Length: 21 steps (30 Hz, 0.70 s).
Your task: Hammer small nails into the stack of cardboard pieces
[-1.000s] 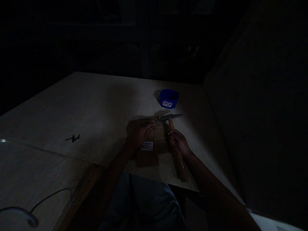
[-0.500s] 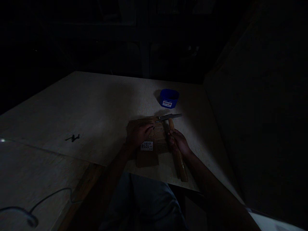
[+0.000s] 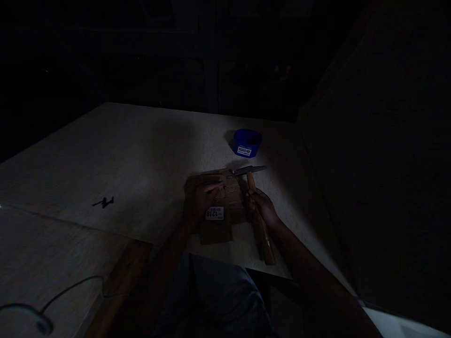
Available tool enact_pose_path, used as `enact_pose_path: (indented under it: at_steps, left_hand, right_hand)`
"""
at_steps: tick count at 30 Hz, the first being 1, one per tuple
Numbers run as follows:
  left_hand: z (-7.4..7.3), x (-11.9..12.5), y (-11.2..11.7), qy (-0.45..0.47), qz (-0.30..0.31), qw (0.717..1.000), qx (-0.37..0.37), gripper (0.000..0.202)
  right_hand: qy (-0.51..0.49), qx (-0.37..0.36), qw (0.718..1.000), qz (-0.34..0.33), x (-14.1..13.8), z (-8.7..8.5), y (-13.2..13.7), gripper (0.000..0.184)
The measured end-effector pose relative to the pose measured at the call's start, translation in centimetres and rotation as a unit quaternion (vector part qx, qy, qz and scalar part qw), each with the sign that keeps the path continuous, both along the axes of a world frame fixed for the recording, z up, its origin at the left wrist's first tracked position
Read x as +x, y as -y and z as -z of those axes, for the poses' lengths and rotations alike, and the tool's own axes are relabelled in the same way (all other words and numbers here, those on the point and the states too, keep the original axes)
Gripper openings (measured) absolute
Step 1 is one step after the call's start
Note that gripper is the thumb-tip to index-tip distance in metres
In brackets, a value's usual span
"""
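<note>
Mid-work, by my read: set-up looks done, the piece itself doesn't look finished with. Left hand: thumb and fingers together at the tips, apparently pinching a small dark piece above the cardboard, next to the label. Too dim to say what it is or what's been done to it. Right hand: fingers wrapped around the handle of the hammer, just right of the cardboard, head low by its far edge. Can't tell if the head touches anything.

Rest of the counter: dark bits lie well off to the left; can't tell if they're finished or waiting. Blue container stands beyond the hammer head; inside too dark to count anything. Release of piece and hammer: not yet done.
</note>
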<state>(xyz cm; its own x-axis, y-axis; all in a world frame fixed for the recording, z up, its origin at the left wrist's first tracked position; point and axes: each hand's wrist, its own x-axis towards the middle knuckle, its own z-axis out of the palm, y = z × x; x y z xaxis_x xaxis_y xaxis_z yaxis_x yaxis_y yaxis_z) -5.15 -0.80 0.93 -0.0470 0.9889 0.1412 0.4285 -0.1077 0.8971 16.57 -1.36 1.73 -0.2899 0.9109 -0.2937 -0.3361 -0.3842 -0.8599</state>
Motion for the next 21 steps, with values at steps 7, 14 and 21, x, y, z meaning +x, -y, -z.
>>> enact_pose_path:
  at_steps: [7,14,21]
  left_hand:
    - [0.36,-0.36,0.45,-0.027,0.015,0.999,-0.028,0.027]
    - [0.27,-0.30,0.53,-0.020,0.013,1.000,-0.016,0.026]
    - [-0.23,0.15,0.58,0.025,-0.035,0.999,-0.029,0.027]
  right_hand:
    - [0.003,0.004,1.000,-0.003,-0.04,-0.12,0.01,0.035]
    - [0.021,0.030,0.999,-0.007,-0.40,-0.25,0.32,0.036]
    - [0.026,0.026,0.999,-0.008,-0.46,-0.13,0.19,0.039]
